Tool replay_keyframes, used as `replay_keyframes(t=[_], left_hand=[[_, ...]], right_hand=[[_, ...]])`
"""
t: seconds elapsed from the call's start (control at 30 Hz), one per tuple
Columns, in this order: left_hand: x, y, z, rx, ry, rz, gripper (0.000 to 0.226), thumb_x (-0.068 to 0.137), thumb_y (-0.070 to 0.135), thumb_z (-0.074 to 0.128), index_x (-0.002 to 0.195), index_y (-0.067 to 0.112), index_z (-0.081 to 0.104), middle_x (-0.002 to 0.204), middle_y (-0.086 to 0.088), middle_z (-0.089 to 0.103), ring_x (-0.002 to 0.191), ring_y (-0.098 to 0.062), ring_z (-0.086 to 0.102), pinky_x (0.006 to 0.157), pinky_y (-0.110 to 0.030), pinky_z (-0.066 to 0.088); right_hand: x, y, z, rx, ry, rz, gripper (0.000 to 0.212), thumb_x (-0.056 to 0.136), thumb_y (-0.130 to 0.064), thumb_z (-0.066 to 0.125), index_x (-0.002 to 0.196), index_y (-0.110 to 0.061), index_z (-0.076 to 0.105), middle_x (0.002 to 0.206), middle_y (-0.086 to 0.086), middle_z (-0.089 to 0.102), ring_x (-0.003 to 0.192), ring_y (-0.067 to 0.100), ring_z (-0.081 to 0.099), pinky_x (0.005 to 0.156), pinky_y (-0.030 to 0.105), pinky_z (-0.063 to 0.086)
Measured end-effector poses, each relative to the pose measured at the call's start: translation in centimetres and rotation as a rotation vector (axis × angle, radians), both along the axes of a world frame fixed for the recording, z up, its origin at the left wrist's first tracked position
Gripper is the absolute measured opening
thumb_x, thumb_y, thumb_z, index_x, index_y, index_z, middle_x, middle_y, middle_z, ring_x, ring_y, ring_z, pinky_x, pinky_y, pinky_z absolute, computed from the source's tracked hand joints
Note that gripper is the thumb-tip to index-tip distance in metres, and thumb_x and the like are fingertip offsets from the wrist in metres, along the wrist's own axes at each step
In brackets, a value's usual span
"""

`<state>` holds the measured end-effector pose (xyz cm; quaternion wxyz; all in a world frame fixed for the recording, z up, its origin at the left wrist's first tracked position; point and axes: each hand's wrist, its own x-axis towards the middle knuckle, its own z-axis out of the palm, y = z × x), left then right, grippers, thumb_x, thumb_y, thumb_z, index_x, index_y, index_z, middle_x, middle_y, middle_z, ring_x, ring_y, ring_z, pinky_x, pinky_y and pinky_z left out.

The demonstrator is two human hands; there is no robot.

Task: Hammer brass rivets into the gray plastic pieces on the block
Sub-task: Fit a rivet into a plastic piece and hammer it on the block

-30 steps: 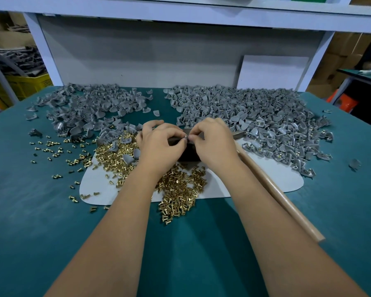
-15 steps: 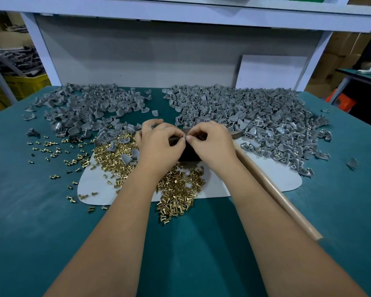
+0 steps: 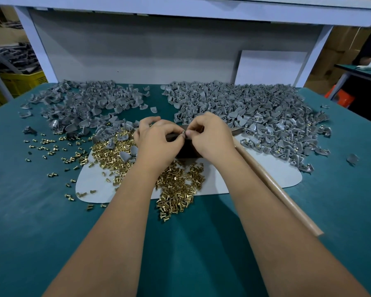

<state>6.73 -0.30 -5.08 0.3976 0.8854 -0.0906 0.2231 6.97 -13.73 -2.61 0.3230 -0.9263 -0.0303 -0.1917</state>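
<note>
Little has moved since a second ago: both hands stay bunched over the dark block (image 3: pixel 186 150), fingertips meeting as before. Nearest on the teal surface (image 3: pixel 30 211) lies one heap of brass rivets (image 3: pixel 178 189), too many to count, with strays scattered to the left. One wooden handle (image 3: pixel 276 189) runs beside the right forearm. Left hand (image 3: pixel 156 142) and right hand (image 3: pixel 210 136) each keep a narrow grip, pinching one small gray piece (image 3: pixel 184 133) between them above the block. Beyond sit two gray piles, left (image 3: pixel 84 106) and right (image 3: pixel 255 112).
</note>
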Motion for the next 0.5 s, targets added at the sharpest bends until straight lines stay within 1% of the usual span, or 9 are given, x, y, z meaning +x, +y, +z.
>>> replay_keyframes(t=[0.13, 0.23, 0.37, 0.5], left_hand=[[0.0, 0.1, 0.0, 0.016, 0.011, 0.021, 0.007, 0.088, 0.036, 0.067, 0.088, 0.037, 0.074, 0.108, 0.018, 0.069, 0.128, -0.017, 0.031, 0.105, -0.04, 0.019], [-0.2, 0.1, 0.0, 0.013, 0.022, 0.033, 0.006, 0.087, 0.039, 0.068, 0.082, 0.043, 0.068, 0.108, 0.02, 0.068, 0.128, -0.016, 0.031, 0.1, -0.035, 0.015], [-0.2, 0.0, -0.1, 0.027, 0.028, 0.052, 0.007, 0.086, 0.042, 0.068, 0.079, 0.042, 0.067, 0.106, 0.021, 0.067, 0.127, -0.015, 0.032, 0.097, -0.034, 0.014], [-0.1, 0.1, -0.1, 0.043, 0.024, 0.037, 0.008, 0.087, 0.042, 0.067, 0.079, 0.042, 0.067, 0.104, 0.023, 0.066, 0.126, -0.014, 0.032, 0.098, -0.035, 0.014]], right_hand=[[-0.2, 0.1, -0.3, 0.042, -0.009, -0.021, 0.023, 0.083, -0.026, 0.07, 0.065, -0.034, 0.058, 0.087, -0.01, 0.055, 0.093, 0.018, 0.055, 0.086, 0.04, 0.046], [-0.7, 0.2, -0.6, 0.071, -0.025, -0.019, 0.02, 0.084, -0.026, 0.069, 0.068, -0.033, 0.059, 0.088, -0.01, 0.058, 0.096, 0.019, 0.054, 0.088, 0.042, 0.044], [-1.1, 0.5, -0.9, 0.116, -0.049, -0.036, 0.021, 0.085, -0.024, 0.068, 0.069, -0.033, 0.058, 0.086, -0.009, 0.06, 0.094, 0.021, 0.054, 0.087, 0.044, 0.045], [-1.3, 0.7, -1.1, 0.093, -0.089, -0.028, 0.023, 0.085, -0.021, 0.067, 0.069, -0.034, 0.056, 0.087, -0.009, 0.06, 0.093, 0.021, 0.055, 0.088, 0.045, 0.045]])
